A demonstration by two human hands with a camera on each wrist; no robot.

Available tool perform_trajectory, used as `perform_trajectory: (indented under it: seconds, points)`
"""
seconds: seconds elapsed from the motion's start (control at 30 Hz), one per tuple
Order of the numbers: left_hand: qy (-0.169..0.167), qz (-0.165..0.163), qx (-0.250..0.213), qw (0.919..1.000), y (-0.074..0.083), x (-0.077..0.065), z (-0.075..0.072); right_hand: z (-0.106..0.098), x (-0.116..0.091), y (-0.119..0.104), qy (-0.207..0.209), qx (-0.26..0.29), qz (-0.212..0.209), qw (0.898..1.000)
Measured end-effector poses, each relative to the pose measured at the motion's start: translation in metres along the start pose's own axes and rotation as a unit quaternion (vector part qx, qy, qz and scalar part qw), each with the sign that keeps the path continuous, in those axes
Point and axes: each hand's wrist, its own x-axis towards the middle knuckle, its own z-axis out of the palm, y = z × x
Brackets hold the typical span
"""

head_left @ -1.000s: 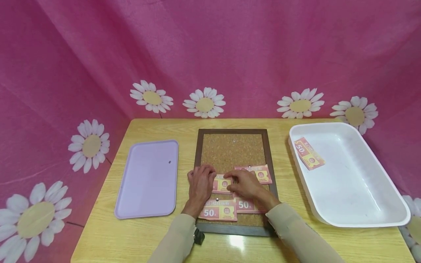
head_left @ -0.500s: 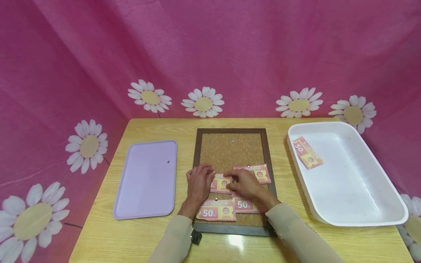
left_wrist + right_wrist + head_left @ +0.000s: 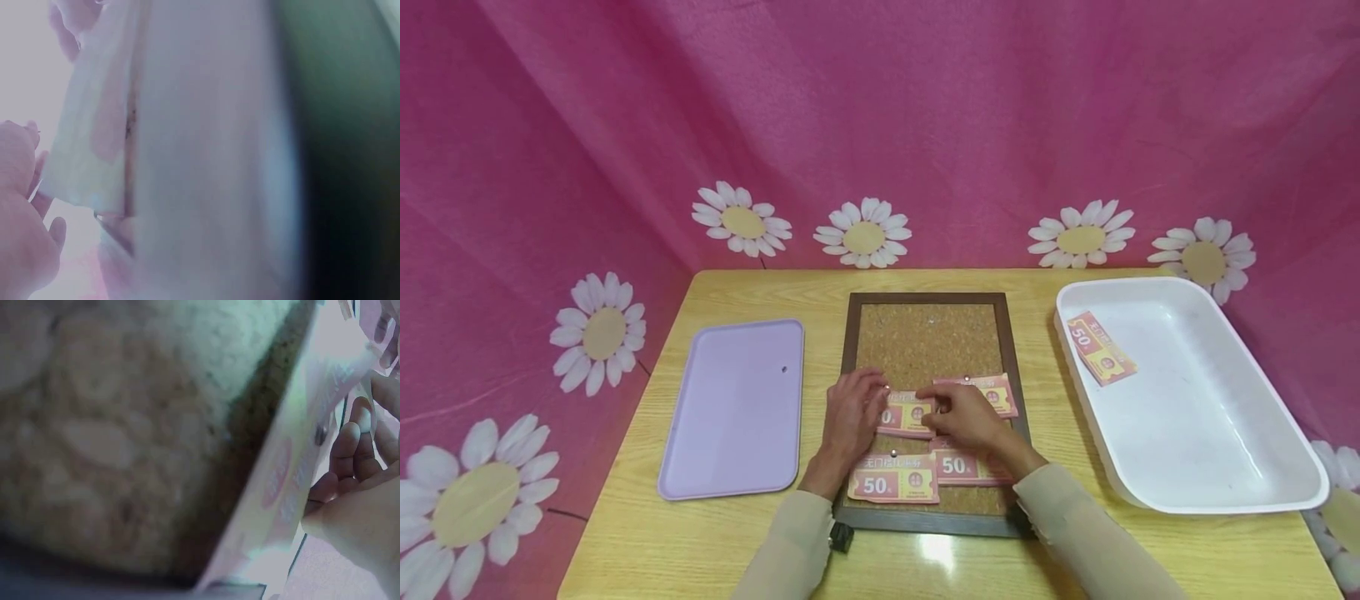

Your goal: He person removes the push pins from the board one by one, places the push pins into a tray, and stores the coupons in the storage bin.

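A pink and yellow coupon point(image 3: 907, 415) lies over the cork board point(image 3: 928, 342), between my two hands. My left hand point(image 3: 850, 414) holds its left end, with a small silver pin point(image 3: 887, 387) right by the fingertips. At the other end, the thumb and fingers of my right hand point(image 3: 968, 417) pinch the coupon. Below it sits one coupon point(image 3: 892, 483) with a pin at its top, beside another coupon point(image 3: 958, 467) partly under my right wrist. A further pinned coupon point(image 3: 1000, 396) shows behind the right hand. Both wrist views are washed out; paper and fingers appear there.
To the left lies a lilac tray point(image 3: 730, 417) with one small dark pin point(image 3: 785, 369) on it. A deep white bin point(image 3: 1195, 400) stands at the right, holding a loose coupon point(image 3: 1101, 348). The dark wooden frame point(image 3: 936, 523) edges the board.
The coupon between the hands has shifted slightly away from me and to the right, along with the right fingers. The left hand stays at its left end. The other coupons have not moved.
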Motion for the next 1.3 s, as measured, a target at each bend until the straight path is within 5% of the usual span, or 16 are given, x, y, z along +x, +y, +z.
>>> perform_trajectory:
  seconds: [0.37,1.3]
  points:
    - [0.005,0.007,-0.013,0.9999,0.006,0.009,-0.009,-0.023,-0.006,-0.004,0.03,0.077,0.012,0.996]
    - [0.062,0.023,-0.005,0.9978,0.001,0.014,-0.027,-0.07,-0.034,-0.001,0.168,0.063,0.01,0.984]
